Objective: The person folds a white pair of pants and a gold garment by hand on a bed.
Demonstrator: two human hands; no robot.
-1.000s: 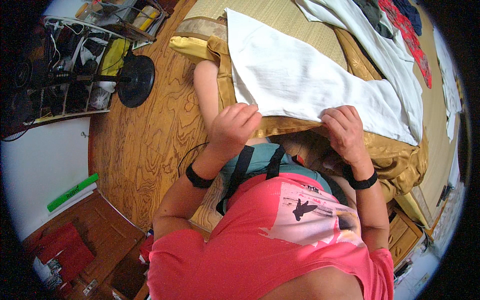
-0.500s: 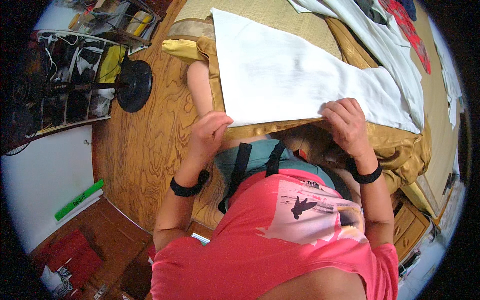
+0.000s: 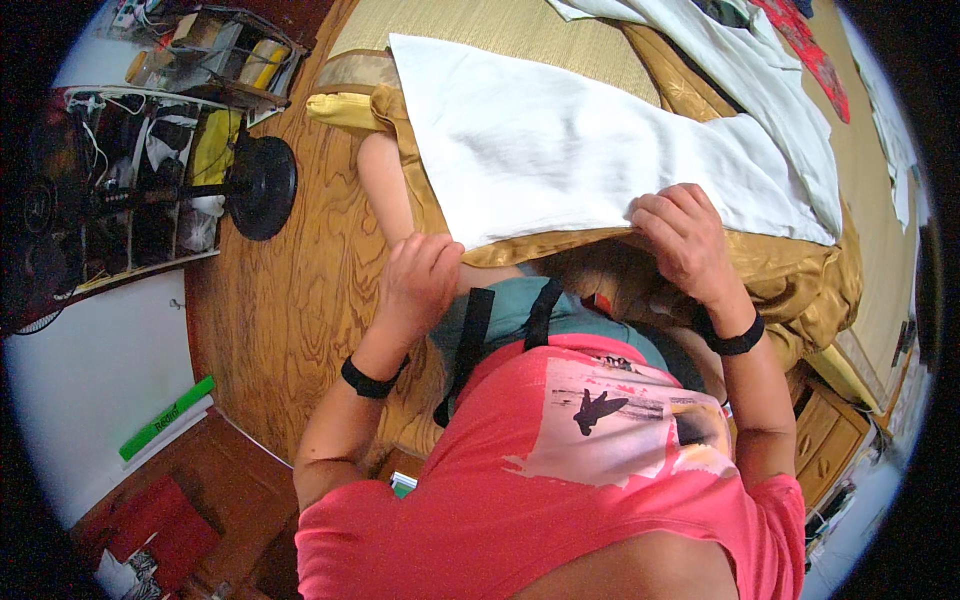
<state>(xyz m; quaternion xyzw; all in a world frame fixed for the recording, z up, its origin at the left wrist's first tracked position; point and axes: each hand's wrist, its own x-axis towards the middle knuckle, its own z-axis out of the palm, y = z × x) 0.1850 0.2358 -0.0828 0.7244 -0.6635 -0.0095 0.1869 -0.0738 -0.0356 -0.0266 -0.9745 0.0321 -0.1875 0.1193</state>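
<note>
white cloth (image 3: 580, 150) runs lengthwise left to right; right hand (image 3: 685, 240) grip pinching its edge, left hand (image 3: 420, 285) curled.

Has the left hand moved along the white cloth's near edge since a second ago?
Yes. The left hand has come off the white cloth, down toward the body, while the right hand stays on its edge.

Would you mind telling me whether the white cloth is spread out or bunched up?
Spread out: the white cloth lies flat and smooth across the bed, with the right hand on its near edge.
</note>
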